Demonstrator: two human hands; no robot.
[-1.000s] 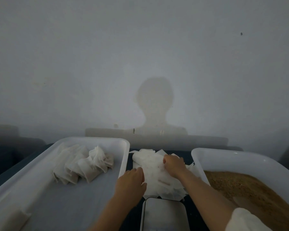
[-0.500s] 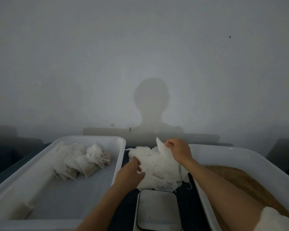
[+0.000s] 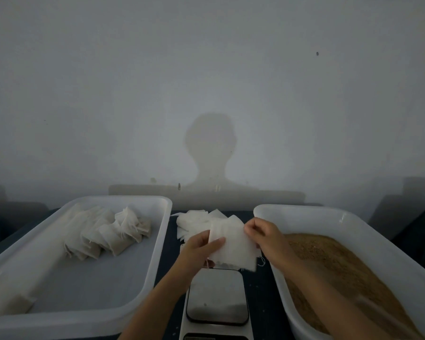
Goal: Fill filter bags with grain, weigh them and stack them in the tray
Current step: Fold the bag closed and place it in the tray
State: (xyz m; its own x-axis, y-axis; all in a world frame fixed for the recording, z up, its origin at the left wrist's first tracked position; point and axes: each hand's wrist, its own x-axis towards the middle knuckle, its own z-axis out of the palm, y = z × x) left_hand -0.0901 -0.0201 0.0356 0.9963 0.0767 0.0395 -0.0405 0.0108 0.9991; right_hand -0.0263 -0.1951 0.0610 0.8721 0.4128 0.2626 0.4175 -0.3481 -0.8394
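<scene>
Empty bag (image 3: 232, 244) held above scale (image 3: 217, 296), pinched at opposite edges by left hand (image 3: 201, 249) and right hand (image 3: 263, 233), likely to open its mouth beside grain (image 3: 334, 263). Filled bags (image 3: 108, 234) wait in tray (image 3: 142, 273).

A plain white, semi-sheer paper filter bag (image 3: 233, 245) shows no print. The white rectangular plastic tray at nine o'clock (image 3: 157, 241) holds cream-white filled bags (image 3: 108, 231) tinged tan. The white plastic tub at three o'clock (image 3: 353, 218) holds golden-brown speckled grain (image 3: 334, 268). The scale's square platform (image 3: 216, 296) is dull silver-grey; the worktop (image 3: 261, 312) is dark navy.
</scene>
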